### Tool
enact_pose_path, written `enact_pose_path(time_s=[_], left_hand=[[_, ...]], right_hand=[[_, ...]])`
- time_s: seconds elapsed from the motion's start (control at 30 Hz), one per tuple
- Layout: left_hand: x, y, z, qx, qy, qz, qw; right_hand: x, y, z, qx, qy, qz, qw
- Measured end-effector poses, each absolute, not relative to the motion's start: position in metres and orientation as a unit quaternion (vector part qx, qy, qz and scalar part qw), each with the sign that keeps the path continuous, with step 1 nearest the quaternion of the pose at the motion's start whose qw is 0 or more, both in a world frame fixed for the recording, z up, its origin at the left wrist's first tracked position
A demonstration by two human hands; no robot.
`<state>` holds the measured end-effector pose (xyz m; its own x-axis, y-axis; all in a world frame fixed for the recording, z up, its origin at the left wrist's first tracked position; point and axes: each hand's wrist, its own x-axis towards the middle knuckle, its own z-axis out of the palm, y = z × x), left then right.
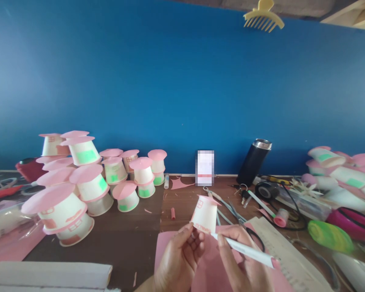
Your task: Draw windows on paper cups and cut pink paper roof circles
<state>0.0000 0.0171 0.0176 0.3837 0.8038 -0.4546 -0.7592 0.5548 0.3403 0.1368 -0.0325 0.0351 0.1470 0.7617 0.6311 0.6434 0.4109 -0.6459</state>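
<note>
My left hand (179, 259) holds a small upturned white paper cup (205, 215) with a pink paper top and a pink window on its side. My right hand (240, 259) grips a white glue stick (246, 250), its tip touching the cup's lower rim. Both hands hover over a pink paper sheet (209, 271) on the brown table. Scissors (231, 213) lie just behind the cup.
Several finished cup houses (88, 182) with pink roofs are stacked at the left, more at the far right (346, 170). A black flask (254, 162) leans on the blue wall. A tape roll (267, 190), a green lid (330, 236), keys and a white box (48, 275) lie around.
</note>
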Motion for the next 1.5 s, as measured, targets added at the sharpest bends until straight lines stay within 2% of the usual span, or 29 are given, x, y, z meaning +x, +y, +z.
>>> enact_pose_path(time_s=[0.57, 1.5], left_hand=[[0.0006, 0.0176, 0.0192, 0.02, 0.293, 0.48, 0.827], [0.003, 0.0148, 0.0123, 0.137, 0.243, 0.475, 0.835]], right_hand=[[0.1407, -0.0362, 0.0346, -0.547, -0.625, 0.06, 0.554], [0.1367, -0.0336, 0.0359, -0.522, -0.676, 0.082, 0.513]])
